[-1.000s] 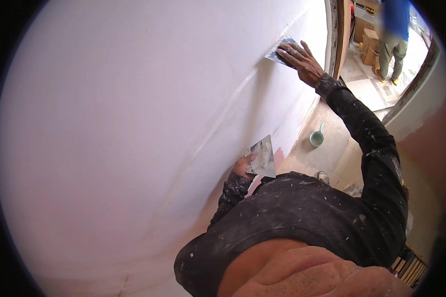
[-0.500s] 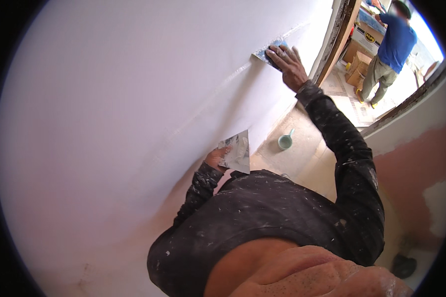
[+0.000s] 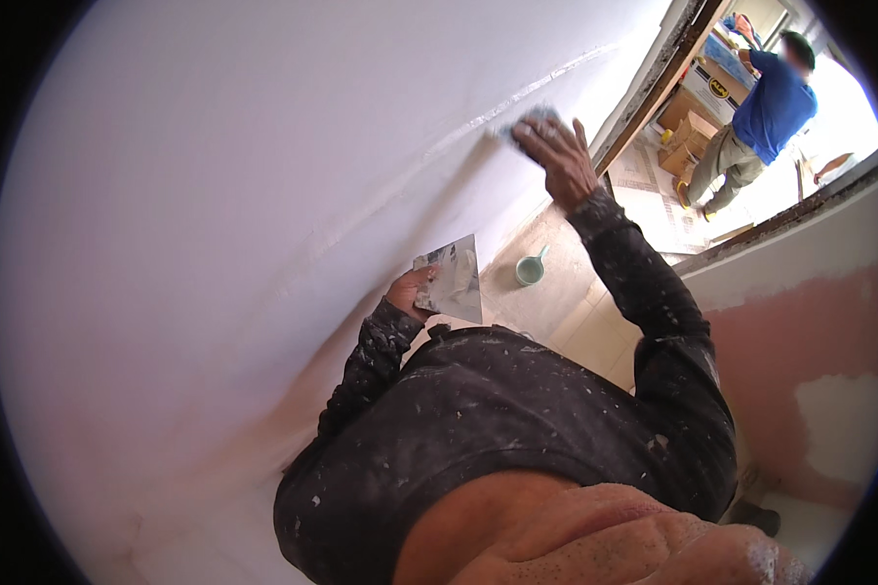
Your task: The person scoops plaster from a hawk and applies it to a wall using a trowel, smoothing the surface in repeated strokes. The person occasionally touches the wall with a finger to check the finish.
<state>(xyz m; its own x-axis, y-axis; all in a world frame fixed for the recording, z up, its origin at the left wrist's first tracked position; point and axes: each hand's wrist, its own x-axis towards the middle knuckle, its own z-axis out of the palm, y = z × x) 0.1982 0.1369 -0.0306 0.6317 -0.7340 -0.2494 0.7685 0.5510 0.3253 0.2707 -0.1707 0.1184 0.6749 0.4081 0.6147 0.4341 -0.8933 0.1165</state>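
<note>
Several fingers of the right hand point(image 3: 561, 166) bend together over a bluish flat tool point(image 3: 532, 119) at the white wall point(image 3: 195, 214), one digit standing apart from the rest. The tool is blurred, and whether its edge touches the surface cannot be told. Just above it, a glossy white streak point(image 3: 522, 96) runs diagonally along the wall. Lower down, the left hand point(image 3: 408, 292) is closed on one side of a metal plate point(image 3: 466, 285), pinching it near the person's waist (its face is smeared with pale paste). Both sleeves and the dark shirt point(image 3: 517, 409) are flecked with white. Beyond the plate, a mint-green dipper point(image 3: 529, 271) rests on the floor point(image 3: 562, 239). Through the wood-edged doorway point(image 3: 665, 83), a co-worker point(image 3: 776, 107) in blue stands beside cardboard boxes point(image 3: 689, 138); to the right, pink and white patches cover another wall point(image 3: 761, 341).
</note>
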